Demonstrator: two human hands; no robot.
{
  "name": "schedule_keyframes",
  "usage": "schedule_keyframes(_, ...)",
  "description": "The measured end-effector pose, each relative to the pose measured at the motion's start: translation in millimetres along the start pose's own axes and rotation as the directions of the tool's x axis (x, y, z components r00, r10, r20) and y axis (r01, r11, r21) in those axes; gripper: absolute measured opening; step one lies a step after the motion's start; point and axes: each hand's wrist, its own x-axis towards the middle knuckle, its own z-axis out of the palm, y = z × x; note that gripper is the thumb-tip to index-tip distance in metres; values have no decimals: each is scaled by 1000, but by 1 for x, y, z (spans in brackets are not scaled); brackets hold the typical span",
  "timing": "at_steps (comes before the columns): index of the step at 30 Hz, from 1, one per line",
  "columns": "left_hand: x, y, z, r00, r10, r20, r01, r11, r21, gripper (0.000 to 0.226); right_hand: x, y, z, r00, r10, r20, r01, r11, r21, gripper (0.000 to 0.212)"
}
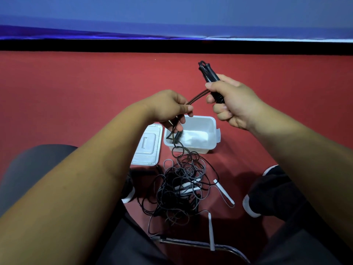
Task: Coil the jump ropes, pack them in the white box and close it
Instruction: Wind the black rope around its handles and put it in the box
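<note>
My right hand (232, 103) grips the black handles (208, 75) of a jump rope, held upright above the floor. Two strands of its black cord (197, 96) run down-left to my left hand (172, 108), which pinches them. Below my left hand the cord hangs into a tangled pile of black and grey ropes (181, 188) on the red floor, with white handles (224, 192) among them. The white box (208, 127) stands open behind the pile with nothing visible in it. Its lid (148, 148) lies flat to its left.
I sit on a chair whose metal frame (191, 242) shows at the bottom. My feet in black shoes (267, 196) flank the rope pile. Red carpet (76, 92) stretches to a black strip and blue wall behind.
</note>
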Motion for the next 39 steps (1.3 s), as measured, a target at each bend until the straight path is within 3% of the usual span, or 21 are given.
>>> schedule_keyframes(6, -1, -3, -1, 1000, -2, 18, 4, 998, -61, 26, -2, 3, 0, 1000, -19, -7, 18, 1000, -16, 22)
schedule_keyframes(12, 5, -6, -9, 998, 40, 53, -21, 943, -332, 18, -2, 1, -1, 995, -73, -66, 75, 997, 31, 22)
schedule_keyframes(15, 4, -4, -17, 989, 118, 86, -73, 911, -406, 25, 1, -1, -8, 989, -92, -118, 100, 993, 66, 20)
schedule_keyframes(18, 0, -4, -19, 980, 149, 133, -104, 948, -301, 26, 3, -1, -12, 982, -107, -155, 121, 989, 81, 20)
schedule_keyframes(22, -2, 4, -13, 998, 52, -20, -52, 998, -29, 16, 3, 2, -9, 976, -116, -186, 132, 988, 77, 18)
schedule_keyframes(25, 2, 3, -7, 982, 3, -188, 23, 990, 136, 11, 1, 3, -2, 991, -95, -94, 104, 990, 91, 18)
schedule_keyframes(30, 6, -2, -11, 947, -52, -318, 54, 999, -3, 23, -6, -2, 6, 994, -57, 98, 49, 996, 79, 16)
schedule_keyframes(34, 13, -8, -12, 948, -65, -312, -5, 976, -219, 17, -10, -4, 7, 975, -30, 221, 16, 998, 64, 19)
schedule_keyframes(39, 17, -15, -14, 968, -56, -245, -27, 946, -324, 18, -13, -6, 3, 937, 50, 345, -46, 999, -19, 35)
